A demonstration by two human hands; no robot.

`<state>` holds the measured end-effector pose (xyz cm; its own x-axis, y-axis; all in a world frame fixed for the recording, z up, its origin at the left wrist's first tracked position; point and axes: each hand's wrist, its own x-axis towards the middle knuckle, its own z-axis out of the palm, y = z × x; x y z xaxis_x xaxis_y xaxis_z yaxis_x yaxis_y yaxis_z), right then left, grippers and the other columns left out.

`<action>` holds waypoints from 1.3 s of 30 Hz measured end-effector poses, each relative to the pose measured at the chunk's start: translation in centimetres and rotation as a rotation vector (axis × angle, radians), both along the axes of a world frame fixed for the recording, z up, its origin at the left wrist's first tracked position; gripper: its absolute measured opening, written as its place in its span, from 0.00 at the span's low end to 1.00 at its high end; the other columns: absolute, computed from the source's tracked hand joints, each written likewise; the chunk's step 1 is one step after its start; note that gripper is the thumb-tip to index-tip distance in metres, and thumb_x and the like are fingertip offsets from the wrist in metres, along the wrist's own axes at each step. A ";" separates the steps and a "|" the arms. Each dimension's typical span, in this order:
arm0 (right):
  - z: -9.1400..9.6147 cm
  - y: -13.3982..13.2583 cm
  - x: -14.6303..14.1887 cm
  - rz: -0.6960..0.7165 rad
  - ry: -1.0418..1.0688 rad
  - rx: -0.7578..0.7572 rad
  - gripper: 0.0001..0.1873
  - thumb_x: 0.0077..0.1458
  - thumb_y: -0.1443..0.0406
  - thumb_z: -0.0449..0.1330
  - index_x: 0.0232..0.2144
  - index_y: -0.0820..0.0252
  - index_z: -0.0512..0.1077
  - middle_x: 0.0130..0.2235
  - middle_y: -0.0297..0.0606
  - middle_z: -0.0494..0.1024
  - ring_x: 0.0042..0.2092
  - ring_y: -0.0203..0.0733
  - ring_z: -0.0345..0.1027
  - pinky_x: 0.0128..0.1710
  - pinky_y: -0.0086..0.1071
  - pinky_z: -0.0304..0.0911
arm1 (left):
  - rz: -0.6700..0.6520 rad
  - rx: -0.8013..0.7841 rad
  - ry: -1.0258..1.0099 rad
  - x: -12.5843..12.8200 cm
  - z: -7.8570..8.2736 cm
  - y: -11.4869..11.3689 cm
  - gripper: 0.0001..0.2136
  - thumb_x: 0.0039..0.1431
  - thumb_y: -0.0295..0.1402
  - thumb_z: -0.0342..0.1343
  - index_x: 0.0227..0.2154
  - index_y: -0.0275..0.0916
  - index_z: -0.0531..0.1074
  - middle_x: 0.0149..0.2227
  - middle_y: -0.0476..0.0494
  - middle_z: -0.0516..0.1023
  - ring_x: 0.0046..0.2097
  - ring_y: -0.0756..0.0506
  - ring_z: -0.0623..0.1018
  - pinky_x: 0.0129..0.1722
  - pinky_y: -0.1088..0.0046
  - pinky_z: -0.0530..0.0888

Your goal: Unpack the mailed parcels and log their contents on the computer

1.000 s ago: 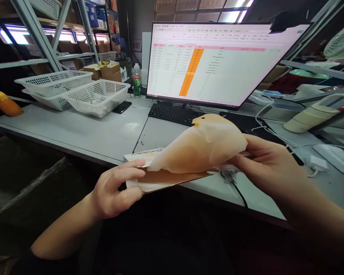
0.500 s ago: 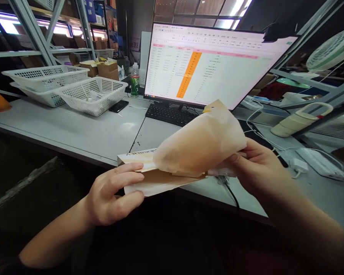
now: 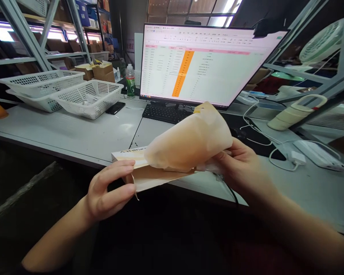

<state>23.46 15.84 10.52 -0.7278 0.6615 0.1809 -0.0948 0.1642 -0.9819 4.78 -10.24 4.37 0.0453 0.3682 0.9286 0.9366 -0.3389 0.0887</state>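
My left hand (image 3: 111,191) grips the left end of a thin printed paper box (image 3: 154,179), its fingers above and thumb below. That box is unfolded along the side facing me, showing its pale inside. Over it lies a translucent, whitish wrapped piece (image 3: 186,141) with a tan inner layer and a small yellow corner at the top. My right hand (image 3: 237,160) pinches this wrapped piece at its lower right edge. What exactly is inside the wrap I cannot make out. Both hands hold the things above the table's front edge.
White perforated baskets (image 3: 88,99) stand at the left of the table (image 3: 103,133), beside a black phone (image 3: 115,108) and a green-labelled bottle (image 3: 130,82). A monitor (image 3: 218,68) and keyboard (image 3: 166,113) are behind my hands. To the right are a cream tumbler (image 3: 289,116), cables and a white charger (image 3: 298,157).
The box and wrapped piece have shifted slightly left with both hands. My left fingers have closed further around the box's end. The view has also turned a little.
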 end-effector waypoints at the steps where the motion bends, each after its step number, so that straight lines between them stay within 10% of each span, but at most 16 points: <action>1: -0.5 0.0 -0.2 -0.007 0.011 0.005 0.20 0.50 0.51 0.71 0.42 0.53 0.75 0.39 0.36 0.82 0.39 0.44 0.78 0.40 0.39 0.77 | 0.000 -0.006 -0.018 -0.2 -0.1 0.3 0.30 0.55 0.17 0.63 0.57 0.48 0.65 0.61 0.39 0.69 0.57 0.37 0.77 0.51 0.51 0.82; 5: -3.6 0.8 -2.1 -0.029 0.067 0.011 0.21 0.51 0.49 0.69 0.41 0.52 0.73 0.38 0.34 0.81 0.37 0.43 0.76 0.38 0.40 0.76 | 0.090 -0.192 -0.127 -3.1 -1.3 2.9 0.50 0.54 0.29 0.69 0.71 0.50 0.40 0.65 0.28 0.64 0.61 0.33 0.74 0.54 0.47 0.77; 10: -7.1 3.6 -5.4 0.045 0.033 0.208 0.19 0.50 0.49 0.67 0.31 0.57 0.72 0.31 0.32 0.76 0.35 0.39 0.70 0.40 0.35 0.69 | 0.342 -0.512 0.232 -8.9 -1.9 7.0 0.27 0.60 0.22 0.55 0.63 0.39 0.63 0.46 0.36 0.79 0.48 0.36 0.79 0.47 0.55 0.77; 14: -8.1 6.5 -6.7 0.028 -0.025 0.404 0.13 0.53 0.55 0.62 0.30 0.58 0.72 0.30 0.32 0.75 0.35 0.39 0.67 0.41 0.35 0.65 | 0.511 -0.598 0.532 -11.5 1.2 7.9 0.22 0.64 0.23 0.51 0.60 0.42 0.68 0.46 0.37 0.80 0.47 0.35 0.77 0.48 0.55 0.74; 20: -8.9 9.0 -7.6 -0.142 0.082 0.199 0.13 0.48 0.56 0.64 0.32 0.57 0.71 0.31 0.31 0.75 0.37 0.40 0.69 0.44 0.38 0.68 | 0.541 -0.563 0.469 -13.6 5.0 7.5 0.20 0.65 0.25 0.50 0.57 0.44 0.69 0.50 0.38 0.78 0.53 0.35 0.75 0.54 0.54 0.71; 28: -5.4 8.8 -5.8 -0.061 0.313 -0.187 0.26 0.39 0.50 0.75 0.36 0.53 0.70 0.38 0.30 0.79 0.37 0.40 0.76 0.40 0.40 0.76 | 0.565 -0.235 0.216 -12.8 2.9 4.4 0.39 0.59 0.33 0.64 0.68 0.46 0.49 0.52 0.35 0.74 0.49 0.36 0.79 0.39 0.62 0.79; 39: 4.4 5.4 -0.5 -0.079 0.441 0.172 0.15 0.43 0.59 0.75 0.33 0.52 0.77 0.36 0.33 0.82 0.37 0.44 0.78 0.38 0.42 0.77 | 0.216 -0.168 0.388 -5.9 2.5 -0.1 0.18 0.56 0.17 0.61 0.43 0.45 0.67 0.59 0.41 0.66 0.56 0.39 0.77 0.47 0.58 0.83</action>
<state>22.93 21.29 14.89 -0.5055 0.6452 0.5728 -0.4767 0.3445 -0.8087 -1.08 -10.34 6.82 0.2828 0.5511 0.7851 0.9589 -0.1438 -0.2445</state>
